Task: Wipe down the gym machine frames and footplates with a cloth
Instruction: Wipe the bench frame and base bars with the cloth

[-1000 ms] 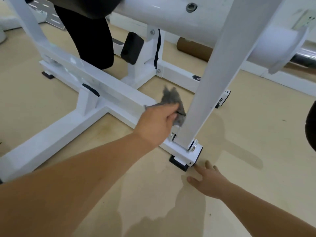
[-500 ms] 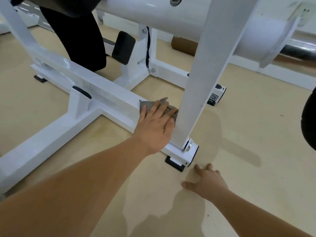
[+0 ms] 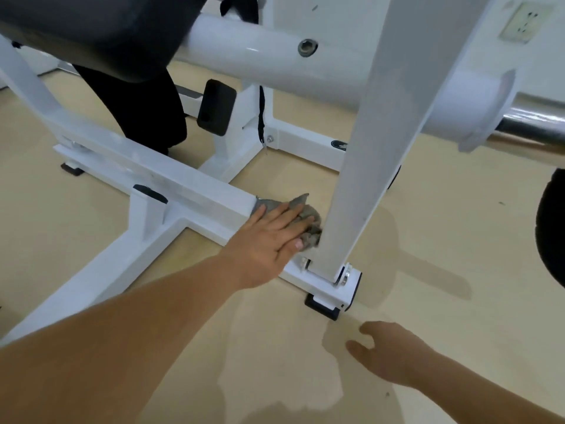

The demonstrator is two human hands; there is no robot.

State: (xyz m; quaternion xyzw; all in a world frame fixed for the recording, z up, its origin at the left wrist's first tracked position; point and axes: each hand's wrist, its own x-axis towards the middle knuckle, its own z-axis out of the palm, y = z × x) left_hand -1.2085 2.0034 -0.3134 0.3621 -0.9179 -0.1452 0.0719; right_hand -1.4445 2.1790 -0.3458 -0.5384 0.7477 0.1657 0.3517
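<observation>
**Cloth pressed flat on the base rail, beside the upright**

The grey cloth (image 3: 310, 215) is pinned on top of the white base rail (image 3: 189, 185) by the left hand (image 3: 275, 228), whose fingers are laid straight and flat. The cloth's bunched end touches the slanted upright (image 3: 360, 166). The right hand (image 3: 388, 353) is loosely spread and holds nothing, low near the black rubber foot (image 3: 321, 304); contact with the floor cannot be told. Even palm pressure is advised, with the cloth drawn along the rail, then worked into the bolted joint, where dirt is probably trapped.
</observation>
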